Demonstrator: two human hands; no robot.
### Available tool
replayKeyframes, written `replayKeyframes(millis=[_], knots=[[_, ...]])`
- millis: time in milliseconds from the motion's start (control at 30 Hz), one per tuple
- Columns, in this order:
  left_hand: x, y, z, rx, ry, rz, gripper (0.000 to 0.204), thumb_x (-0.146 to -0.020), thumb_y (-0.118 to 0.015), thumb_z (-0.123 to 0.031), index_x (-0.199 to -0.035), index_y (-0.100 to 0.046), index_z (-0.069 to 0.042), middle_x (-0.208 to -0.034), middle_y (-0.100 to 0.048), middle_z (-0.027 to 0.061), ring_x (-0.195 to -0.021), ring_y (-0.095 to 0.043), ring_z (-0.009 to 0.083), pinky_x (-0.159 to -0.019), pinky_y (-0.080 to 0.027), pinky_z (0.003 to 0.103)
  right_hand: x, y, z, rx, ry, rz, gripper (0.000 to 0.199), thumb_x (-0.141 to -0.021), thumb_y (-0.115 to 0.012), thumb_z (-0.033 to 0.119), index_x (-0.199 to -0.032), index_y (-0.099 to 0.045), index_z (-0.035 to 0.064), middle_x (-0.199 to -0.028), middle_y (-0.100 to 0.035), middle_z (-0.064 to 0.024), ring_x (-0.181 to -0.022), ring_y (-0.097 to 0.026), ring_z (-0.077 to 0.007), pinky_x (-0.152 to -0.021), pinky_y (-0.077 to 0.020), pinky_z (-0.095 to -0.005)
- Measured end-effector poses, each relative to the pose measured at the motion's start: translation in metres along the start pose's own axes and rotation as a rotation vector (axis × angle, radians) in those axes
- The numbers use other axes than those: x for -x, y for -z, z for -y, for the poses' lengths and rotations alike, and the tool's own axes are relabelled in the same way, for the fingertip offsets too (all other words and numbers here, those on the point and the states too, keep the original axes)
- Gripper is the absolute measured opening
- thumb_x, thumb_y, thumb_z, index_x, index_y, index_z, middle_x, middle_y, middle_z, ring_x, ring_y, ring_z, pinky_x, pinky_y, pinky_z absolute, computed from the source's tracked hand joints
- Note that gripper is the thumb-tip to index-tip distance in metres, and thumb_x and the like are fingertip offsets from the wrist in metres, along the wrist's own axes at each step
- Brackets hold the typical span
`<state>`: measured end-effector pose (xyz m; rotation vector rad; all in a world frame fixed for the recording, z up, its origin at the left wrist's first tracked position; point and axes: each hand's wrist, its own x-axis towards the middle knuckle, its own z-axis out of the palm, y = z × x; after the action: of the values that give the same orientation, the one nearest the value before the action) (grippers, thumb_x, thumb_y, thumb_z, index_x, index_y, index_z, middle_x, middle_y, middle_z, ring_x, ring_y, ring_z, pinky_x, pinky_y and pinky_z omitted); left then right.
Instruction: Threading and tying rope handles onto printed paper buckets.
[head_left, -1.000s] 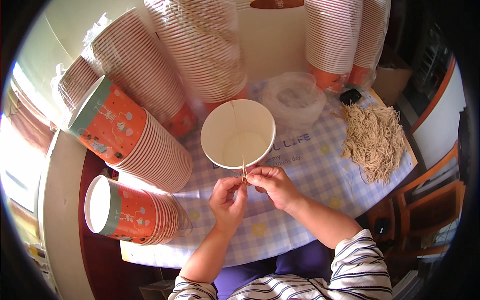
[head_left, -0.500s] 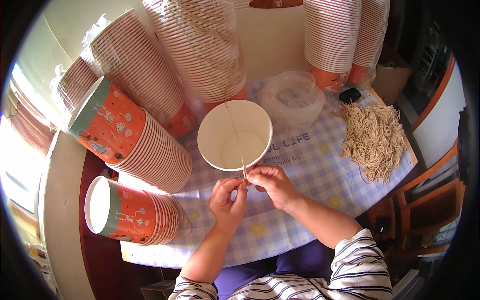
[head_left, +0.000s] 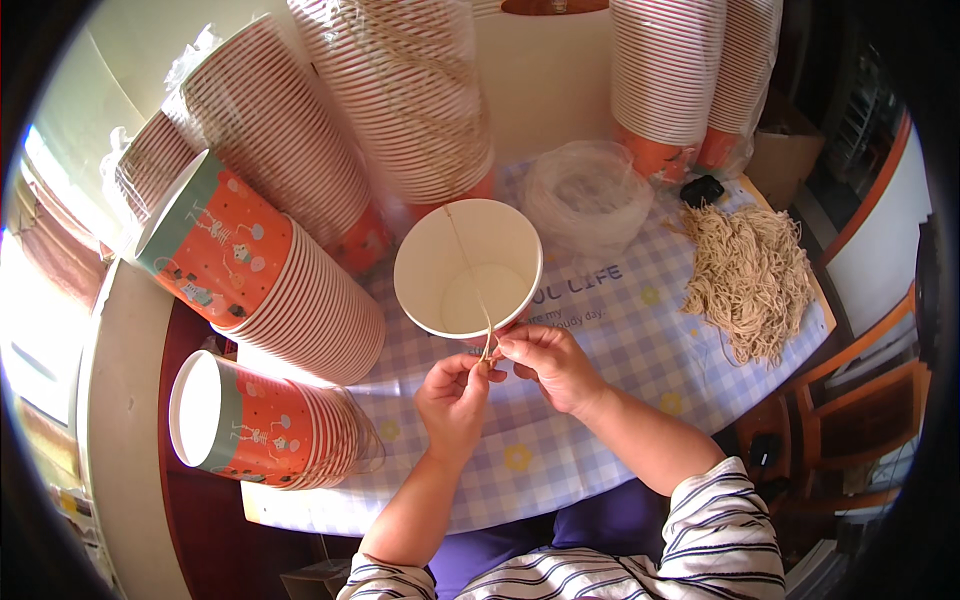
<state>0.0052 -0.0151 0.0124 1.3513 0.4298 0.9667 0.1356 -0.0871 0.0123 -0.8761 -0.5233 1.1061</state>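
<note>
Beneath my hands spreads checked cloth point(head_left: 560, 470). From them, at ten o'clock stands a ridged stack point(head_left: 265, 270) of nested containers; at twelve, a round-mouthed, pale-lined paper tub point(head_left: 425, 275); between two and three, a shaggy heap point(head_left: 750, 285) of tangled strands. My right hand point(head_left: 560, 370) and left hand point(head_left: 452, 400) pinch a thin tan cord point(head_left: 488, 343), fingertips clamped on it, its line crossing the tub's mouth.
</note>
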Motion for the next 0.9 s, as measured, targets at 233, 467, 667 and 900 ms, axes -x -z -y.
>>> replayKeyframes(millis=[233, 467, 667, 900], knots=[[-0.005, 0.005, 0.006, 0.119, 0.050, -0.063, 0.004, -0.090, -0.055, 0.001, -0.091, -0.057, 0.004, -0.089, -0.066, 0.0118, -0.076, -0.065, 0.0173, -0.072, -0.053, 0.028, -0.003, -0.001, -0.008, 0.209, 0.183, -0.055, 0.016, -0.088, -0.061, 0.017, -0.089, -0.065, 0.0021, -0.084, -0.063, -0.0008, -0.072, -0.052, -0.0059, -0.063, -0.0410, -0.0211], [-0.006, 0.009, 0.006, 0.169, 0.083, -0.065, 0.004, -0.090, -0.055, 0.000, -0.091, -0.058, 0.004, -0.089, -0.066, 0.0122, -0.074, -0.065, 0.0169, -0.071, -0.053, 0.029, -0.002, -0.001, -0.007, 0.333, 0.207, -0.067, 0.018, -0.089, -0.061, 0.019, -0.092, -0.066, 0.0020, -0.085, -0.063, -0.0007, -0.074, -0.053, -0.0068, -0.067, -0.0436, -0.0222], [-0.004, 0.005, 0.007, 0.133, 0.034, -0.031, 0.005, -0.089, -0.058, 0.000, -0.092, -0.059, 0.004, -0.085, -0.066, 0.0095, -0.071, -0.064, 0.0142, -0.065, -0.052, 0.025, 0.004, -0.011, 0.006, 0.059, 0.048, 0.038, 0.016, -0.087, -0.064, 0.020, -0.093, -0.068, 0.0058, -0.079, -0.063, 0.0028, -0.066, -0.046, -0.0041, -0.059, -0.0359, -0.0197], [-0.003, 0.003, 0.008, 0.076, 0.058, -0.036, 0.005, -0.088, -0.060, -0.001, -0.091, -0.060, 0.003, -0.081, -0.065, 0.0074, -0.067, -0.061, 0.0116, -0.062, -0.050, 0.022, 0.002, -0.009, 0.000, 0.021, 0.052, 0.020, 0.013, -0.085, -0.067, 0.019, -0.089, -0.068, 0.0063, -0.077, -0.062, 0.0033, -0.064, -0.044, -0.0038, -0.059, -0.0364, -0.0205]])
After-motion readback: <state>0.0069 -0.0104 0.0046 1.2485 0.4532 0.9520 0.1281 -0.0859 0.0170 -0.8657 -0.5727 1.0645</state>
